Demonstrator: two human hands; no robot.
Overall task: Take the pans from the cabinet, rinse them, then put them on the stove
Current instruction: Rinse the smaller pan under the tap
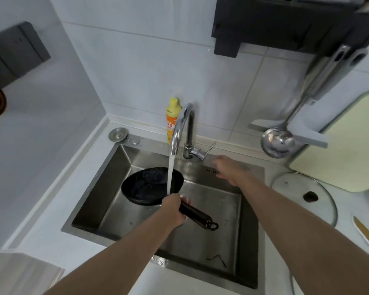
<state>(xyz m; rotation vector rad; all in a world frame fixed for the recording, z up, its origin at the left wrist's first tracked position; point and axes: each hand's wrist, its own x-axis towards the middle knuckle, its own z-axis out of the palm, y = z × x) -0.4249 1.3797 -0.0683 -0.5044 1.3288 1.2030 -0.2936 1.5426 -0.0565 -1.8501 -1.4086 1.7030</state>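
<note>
Pan (151, 186) is hanging over the sink (107, 177), the left hand (174, 210) clenching its handle (197, 215) while the right hand (229, 170) is hovering open near the tap (182, 128); tilting it under the water (171, 173) should be rinsing best.

White tabletop (58, 211) with steel sink (107, 182) set into it. At the back edge: yellow dish-soap bottle (172, 120) upright just beside the faucet (186, 133). Right of sink: glass lid (305, 195) lying flat, pale green cutting board (349, 145) leaning on the wall just behind it
</note>
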